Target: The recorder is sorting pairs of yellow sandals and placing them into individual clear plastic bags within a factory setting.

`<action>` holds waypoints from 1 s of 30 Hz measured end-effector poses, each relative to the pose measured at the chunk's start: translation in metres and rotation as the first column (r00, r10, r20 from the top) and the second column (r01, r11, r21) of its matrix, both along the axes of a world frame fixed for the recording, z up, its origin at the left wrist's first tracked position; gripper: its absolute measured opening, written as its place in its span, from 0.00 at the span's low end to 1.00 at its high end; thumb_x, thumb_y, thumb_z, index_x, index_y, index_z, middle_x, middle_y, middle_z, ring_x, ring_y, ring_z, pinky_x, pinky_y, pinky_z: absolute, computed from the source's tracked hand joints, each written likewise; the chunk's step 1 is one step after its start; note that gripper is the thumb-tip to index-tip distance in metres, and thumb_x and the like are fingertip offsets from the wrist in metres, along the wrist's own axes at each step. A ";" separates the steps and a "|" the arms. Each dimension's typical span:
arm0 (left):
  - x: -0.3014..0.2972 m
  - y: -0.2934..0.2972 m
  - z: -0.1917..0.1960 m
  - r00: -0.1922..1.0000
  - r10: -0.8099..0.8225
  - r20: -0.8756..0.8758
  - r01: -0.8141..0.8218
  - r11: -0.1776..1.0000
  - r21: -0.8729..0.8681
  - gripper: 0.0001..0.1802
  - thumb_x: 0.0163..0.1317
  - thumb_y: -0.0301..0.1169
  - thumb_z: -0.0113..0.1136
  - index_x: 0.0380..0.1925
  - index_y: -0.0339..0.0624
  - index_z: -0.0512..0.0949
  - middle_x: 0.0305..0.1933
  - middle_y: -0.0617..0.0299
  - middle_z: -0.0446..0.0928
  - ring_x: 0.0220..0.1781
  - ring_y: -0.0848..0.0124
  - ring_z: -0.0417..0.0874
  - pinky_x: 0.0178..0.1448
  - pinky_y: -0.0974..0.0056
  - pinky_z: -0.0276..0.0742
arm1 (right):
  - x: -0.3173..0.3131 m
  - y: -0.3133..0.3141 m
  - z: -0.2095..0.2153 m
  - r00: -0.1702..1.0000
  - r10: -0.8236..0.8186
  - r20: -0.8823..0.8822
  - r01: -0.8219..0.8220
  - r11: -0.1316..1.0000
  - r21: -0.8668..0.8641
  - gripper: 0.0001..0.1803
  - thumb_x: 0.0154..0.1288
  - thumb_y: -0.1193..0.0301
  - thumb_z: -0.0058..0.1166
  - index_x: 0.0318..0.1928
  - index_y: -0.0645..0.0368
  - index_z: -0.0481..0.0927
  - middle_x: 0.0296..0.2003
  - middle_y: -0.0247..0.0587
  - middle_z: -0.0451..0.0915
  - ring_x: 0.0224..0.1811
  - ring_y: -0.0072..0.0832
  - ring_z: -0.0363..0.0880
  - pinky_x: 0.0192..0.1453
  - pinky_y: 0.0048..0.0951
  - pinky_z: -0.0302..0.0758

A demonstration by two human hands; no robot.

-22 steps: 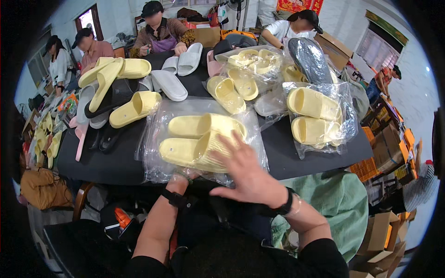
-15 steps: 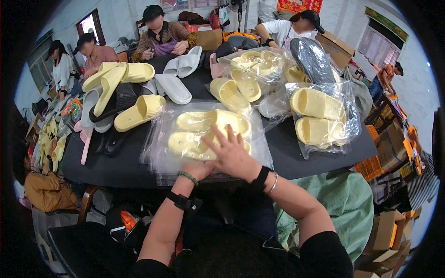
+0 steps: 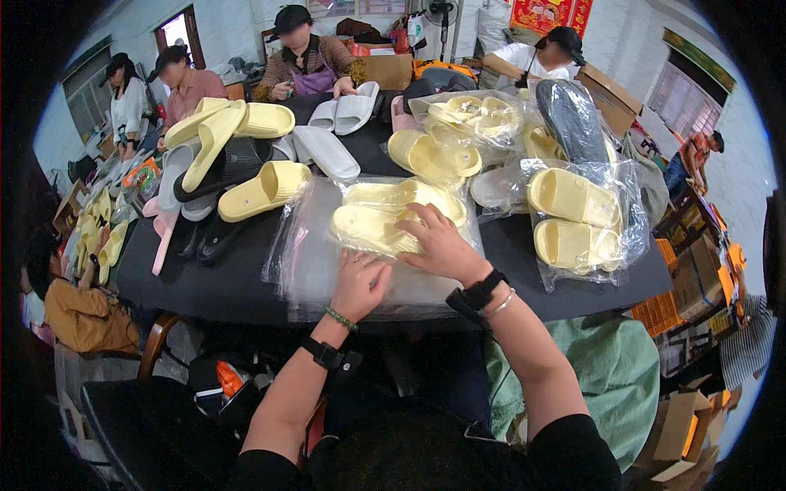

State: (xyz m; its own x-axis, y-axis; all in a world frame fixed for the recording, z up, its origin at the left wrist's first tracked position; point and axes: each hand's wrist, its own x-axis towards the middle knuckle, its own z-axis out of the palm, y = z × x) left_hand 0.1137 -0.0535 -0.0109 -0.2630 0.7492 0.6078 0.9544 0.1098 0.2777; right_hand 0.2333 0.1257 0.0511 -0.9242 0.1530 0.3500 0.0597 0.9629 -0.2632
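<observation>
Head cam: your right hand (image 3: 440, 245) lies flat, fingers spread, on bagged yellow slippers (image 3: 385, 214) mid-table. Left hand (image 3: 359, 282) presses plastic bag (image 3: 307, 262) edge, fingers loose, no grasp.

Slipper packing workshop, long black table (image 3: 205, 282) heaped with loose yellow, white and pink slippers (image 3: 264, 186) beyond the fingers (image 3: 426, 221), bagged pairs (image 3: 573, 221) off to their right, seated workers (image 3: 307, 57) along the far edge, cardboard boxes (image 3: 610, 90) around.
</observation>
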 end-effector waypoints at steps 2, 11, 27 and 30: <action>-0.001 -0.012 -0.002 0.931 -0.184 0.315 0.062 0.931 0.360 0.08 0.60 0.27 0.60 0.38 0.40 0.84 0.34 0.52 0.82 0.43 0.51 0.81 0.61 0.52 0.69 | 0.007 -0.008 0.000 0.999 0.036 -0.004 -0.036 0.999 0.027 0.36 0.57 0.52 0.63 0.66 0.40 0.69 0.71 0.48 0.55 0.72 0.62 0.53 0.68 0.66 0.60; -0.025 -0.046 0.057 0.951 0.239 0.195 -0.306 0.803 0.511 0.15 0.66 0.32 0.56 0.49 0.34 0.75 0.44 0.49 0.79 0.48 0.52 0.78 0.54 0.53 0.71 | 0.017 -0.026 0.001 0.976 -0.088 0.200 0.068 0.992 0.104 0.66 0.45 0.42 0.70 0.76 0.51 0.42 0.76 0.57 0.33 0.76 0.68 0.31 0.71 0.69 0.48; -0.053 -0.076 0.069 0.675 0.104 0.730 0.032 0.985 -0.169 0.32 0.65 0.29 0.60 0.67 0.38 0.62 0.30 0.59 0.81 0.29 0.76 0.79 0.37 0.71 0.75 | 0.026 0.065 -0.056 0.962 -0.222 0.156 0.262 0.909 -0.323 0.47 0.73 0.39 0.27 0.75 0.63 0.36 0.76 0.59 0.39 0.79 0.48 0.36 0.77 0.51 0.40; -0.057 -0.075 0.072 0.591 0.132 0.796 0.045 0.980 -0.196 0.30 0.64 0.24 0.57 0.66 0.36 0.62 0.28 0.60 0.80 0.28 0.75 0.80 0.37 0.70 0.77 | 0.025 0.078 -0.069 0.975 -0.207 0.082 0.220 0.845 -0.487 0.46 0.74 0.41 0.24 0.75 0.65 0.33 0.76 0.58 0.38 0.79 0.45 0.34 0.78 0.45 0.38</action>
